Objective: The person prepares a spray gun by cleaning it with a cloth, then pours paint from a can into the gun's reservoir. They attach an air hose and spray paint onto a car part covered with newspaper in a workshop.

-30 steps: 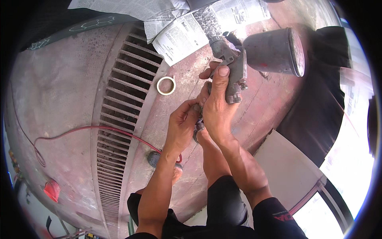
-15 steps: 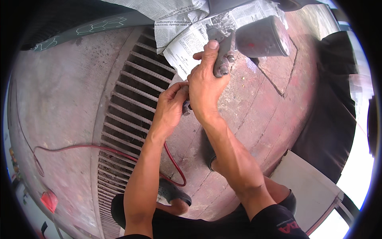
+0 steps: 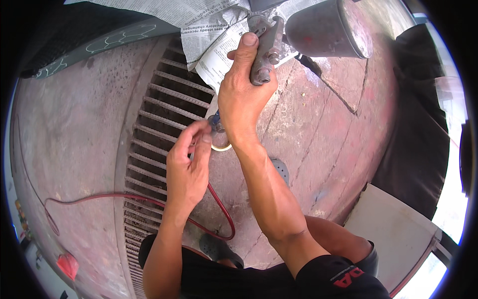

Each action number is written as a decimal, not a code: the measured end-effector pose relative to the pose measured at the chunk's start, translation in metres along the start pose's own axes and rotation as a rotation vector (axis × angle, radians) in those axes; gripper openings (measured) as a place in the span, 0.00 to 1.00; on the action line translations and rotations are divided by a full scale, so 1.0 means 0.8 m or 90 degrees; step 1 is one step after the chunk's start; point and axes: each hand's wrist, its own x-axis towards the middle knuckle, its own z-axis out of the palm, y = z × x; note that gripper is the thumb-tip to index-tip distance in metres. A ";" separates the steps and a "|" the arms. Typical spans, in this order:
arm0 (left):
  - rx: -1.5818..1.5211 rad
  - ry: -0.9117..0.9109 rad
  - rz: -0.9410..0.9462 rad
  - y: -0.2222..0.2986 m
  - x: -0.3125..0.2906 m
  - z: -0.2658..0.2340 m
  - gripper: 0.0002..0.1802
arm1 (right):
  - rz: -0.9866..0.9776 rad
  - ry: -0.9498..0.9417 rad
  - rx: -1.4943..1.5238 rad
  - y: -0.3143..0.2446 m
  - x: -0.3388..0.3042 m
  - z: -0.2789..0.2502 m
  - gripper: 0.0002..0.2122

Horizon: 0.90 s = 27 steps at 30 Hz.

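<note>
My right hand (image 3: 244, 99) is wrapped round the grip of a worn grey spray gun (image 3: 266, 55), its thumb lying along the back of the gun body. A grey paint cup (image 3: 321, 32) is attached at the gun's far right side. Below the grip sit a blue fitting (image 3: 215, 119) and a round gauge-like part (image 3: 222, 139) with a pale rim, partly hidden by my right wrist. Close beside them, my left hand (image 3: 188, 167) has its fingers loosely bent and apart, with nothing visible between them. Its fingertips are slightly blurred.
Newspaper sheets (image 3: 214, 55) hang by a dark panel (image 3: 109, 42) at the far side. A ribbed drain grate (image 3: 167, 104) crosses the concrete floor (image 3: 303, 134). A red hose (image 3: 226, 219) loops beneath my arms. Black cloth (image 3: 413, 129) and a pale panel (image 3: 391, 229) are at right.
My left hand has drawn back down and left from below the grip, uncovering the blue fitting and round part. The spray gun in my right hand has shifted left and slightly up.
</note>
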 end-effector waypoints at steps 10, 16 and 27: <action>0.020 -0.041 -0.155 -0.026 -0.027 -0.012 0.13 | -0.031 -0.004 0.033 0.014 0.009 0.019 0.28; 0.066 -0.032 -0.148 -0.022 -0.024 -0.015 0.13 | -0.010 0.007 0.016 0.026 0.016 0.014 0.28; 0.080 -0.008 -0.129 -0.022 -0.028 -0.015 0.14 | 0.046 0.001 0.034 -0.002 0.007 0.024 0.21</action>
